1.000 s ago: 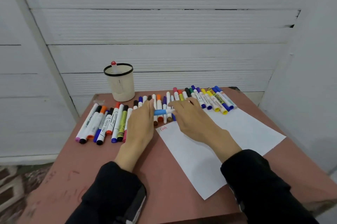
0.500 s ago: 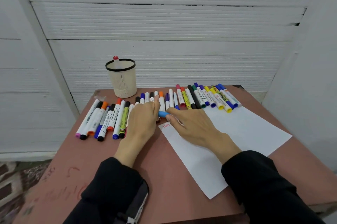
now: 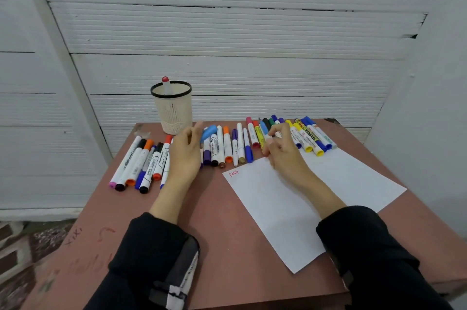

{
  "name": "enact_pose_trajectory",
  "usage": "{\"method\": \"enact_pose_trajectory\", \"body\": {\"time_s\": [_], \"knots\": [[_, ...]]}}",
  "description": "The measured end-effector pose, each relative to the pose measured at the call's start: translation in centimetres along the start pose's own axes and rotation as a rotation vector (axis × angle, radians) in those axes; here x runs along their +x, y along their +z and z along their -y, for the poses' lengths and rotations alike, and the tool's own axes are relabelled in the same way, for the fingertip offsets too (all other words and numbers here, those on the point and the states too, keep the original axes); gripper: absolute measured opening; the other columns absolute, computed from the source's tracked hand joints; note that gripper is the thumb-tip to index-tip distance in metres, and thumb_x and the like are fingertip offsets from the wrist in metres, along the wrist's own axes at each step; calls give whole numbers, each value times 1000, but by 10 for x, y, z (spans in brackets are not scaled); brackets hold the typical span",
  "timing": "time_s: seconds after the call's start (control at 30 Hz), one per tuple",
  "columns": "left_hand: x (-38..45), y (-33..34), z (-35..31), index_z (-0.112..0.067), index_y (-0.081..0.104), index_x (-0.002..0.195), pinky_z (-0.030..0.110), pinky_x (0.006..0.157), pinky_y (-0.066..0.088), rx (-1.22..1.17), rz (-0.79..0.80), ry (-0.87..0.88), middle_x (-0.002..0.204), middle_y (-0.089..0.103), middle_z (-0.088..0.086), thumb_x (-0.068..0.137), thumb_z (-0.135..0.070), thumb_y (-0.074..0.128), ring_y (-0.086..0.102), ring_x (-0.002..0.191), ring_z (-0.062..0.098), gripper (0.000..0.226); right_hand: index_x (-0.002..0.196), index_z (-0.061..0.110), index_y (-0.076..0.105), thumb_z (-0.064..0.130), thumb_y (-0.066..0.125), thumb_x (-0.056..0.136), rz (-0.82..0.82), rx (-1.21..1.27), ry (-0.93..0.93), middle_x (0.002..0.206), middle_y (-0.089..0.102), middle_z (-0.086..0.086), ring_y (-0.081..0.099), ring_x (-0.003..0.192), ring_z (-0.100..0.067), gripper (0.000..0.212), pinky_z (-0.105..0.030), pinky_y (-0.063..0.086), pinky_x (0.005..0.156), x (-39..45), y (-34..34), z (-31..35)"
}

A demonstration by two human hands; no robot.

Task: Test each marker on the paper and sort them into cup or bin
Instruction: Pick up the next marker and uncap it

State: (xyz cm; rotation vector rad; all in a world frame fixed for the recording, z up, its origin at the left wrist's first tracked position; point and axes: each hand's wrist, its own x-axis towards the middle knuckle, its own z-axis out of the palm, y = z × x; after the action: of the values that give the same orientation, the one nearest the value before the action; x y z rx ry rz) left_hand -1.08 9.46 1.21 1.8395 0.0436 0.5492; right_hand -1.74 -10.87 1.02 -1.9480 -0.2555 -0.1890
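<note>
Left hand pinching light-blue cap; right hand clamped on uncapped marker, above far-left paper corner.

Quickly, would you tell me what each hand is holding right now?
Left hand: pinches the light blue cap.
Right hand: grips the uncapped light blue marker.

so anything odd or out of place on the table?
Mostly tidy. The table bears faint red scribbles at its near left corner. The paper lies askew, with "Test" in red at its top corner. One red-tipped marker already stands in the cup.
</note>
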Motion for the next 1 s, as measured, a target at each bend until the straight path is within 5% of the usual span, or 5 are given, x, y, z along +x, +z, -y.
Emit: {"method": "enact_pose_trajectory", "body": {"time_s": [0.17, 0.3, 0.57, 0.7, 1.0], "knots": [[0, 0, -2, -11, 55, 82, 22, 69, 55, -311, 122, -164, 68, 59, 0, 97, -37, 48, 60, 60, 5, 30, 113, 15, 62, 11, 42, 100, 108, 829, 197, 108, 72, -10, 69, 80, -21, 24, -32, 56, 71, 0, -6, 13], [-3, -2, -3, -8, 56, 86, 17, 62, 54, -420, 152, -171, 72, 68, -3, 95, -28, 54, 67, 63, 5, 22, 120, 16, 62, 5, 47, 95, 207, 767, 185, 120, 69, -7, 68, 100, -24, 31, -37, 52, 91, -2, -2, 8], [-5, -22, 2, -11, 59, 97, 20, 70, 56, -346, 99, -24, 87, 73, 3, 89, -18, 65, 72, 81, 12, 12, 85, 9, 59, 18, 57, 96, 19, 399, 170, 52, 53, -2, 41, 47, -15, 14, -23, 31, 43, -3, 12, 4], [-3, -25, 4, -9, 62, 105, 14, 67, 53, -275, 41, 4, 92, 71, 0, 92, -19, 63, 69, 81, 4, 16, 91, 11, 60, 5, 49, 96, 132, 323, 137, 55, 58, -7, 38, 39, -9, 13, -19, 26, 38, -2, 15, 1], [-5, -17, 15, -11, 62, 108, 12, 64, 51, -179, -9, 25, 92, 70, 0, 92, -24, 64, 67, 80, -1, 21, 49, 26, 59, -4, 51, 89, 257, 238, 70, 56, 57, -11, 56, 57, -19, 51, -26, 43, 71, -3, 21, -8]]}}
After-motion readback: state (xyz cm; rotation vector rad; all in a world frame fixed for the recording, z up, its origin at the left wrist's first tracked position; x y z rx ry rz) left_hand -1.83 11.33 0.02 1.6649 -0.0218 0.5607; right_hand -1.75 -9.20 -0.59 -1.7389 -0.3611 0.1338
